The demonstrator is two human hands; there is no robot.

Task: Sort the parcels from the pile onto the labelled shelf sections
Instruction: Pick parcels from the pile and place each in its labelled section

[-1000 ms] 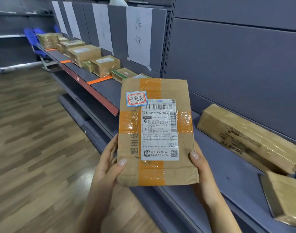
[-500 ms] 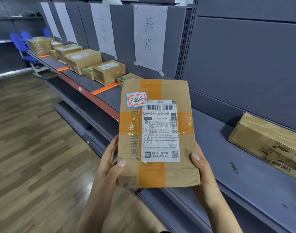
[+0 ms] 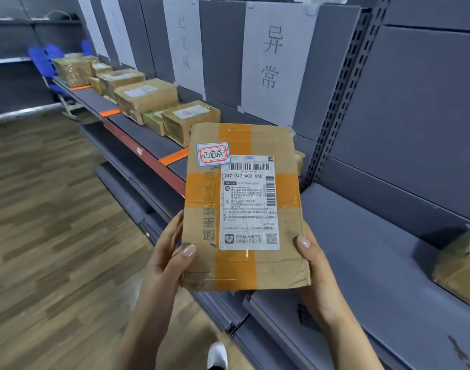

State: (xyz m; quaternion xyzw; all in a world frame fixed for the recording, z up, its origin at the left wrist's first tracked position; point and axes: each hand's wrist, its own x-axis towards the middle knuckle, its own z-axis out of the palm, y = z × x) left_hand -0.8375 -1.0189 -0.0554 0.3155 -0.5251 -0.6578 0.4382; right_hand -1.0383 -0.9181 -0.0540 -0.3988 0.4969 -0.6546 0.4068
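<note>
A flat cardboard parcel (image 3: 244, 206) with orange tape, a white shipping label and a small red-and-blue sticker is held up in front of me. My left hand (image 3: 167, 257) grips its lower left edge, thumb on the front. My right hand (image 3: 315, 268) grips the lower right edge the same way. Behind it runs the grey shelf (image 3: 362, 249) with white paper section signs, one (image 3: 275, 60) above the parcel and another (image 3: 187, 46) further left. Several sorted parcels (image 3: 148, 98) sit on the shelf to the left.
Orange tape strips (image 3: 174, 157) mark section borders on the shelf. A brown parcel (image 3: 460, 268) lies at the right edge. A perforated upright (image 3: 338, 97) divides the shelf bays. Blue chairs (image 3: 45, 58) stand far left. Wooden floor (image 3: 55, 236) spreads to my left, my shoe (image 3: 217, 355) below.
My view has shifted left along the shelf: the pile parcels on the right slid nearly out of frame and the left signs came closer. Both hands keep the same hold.
</note>
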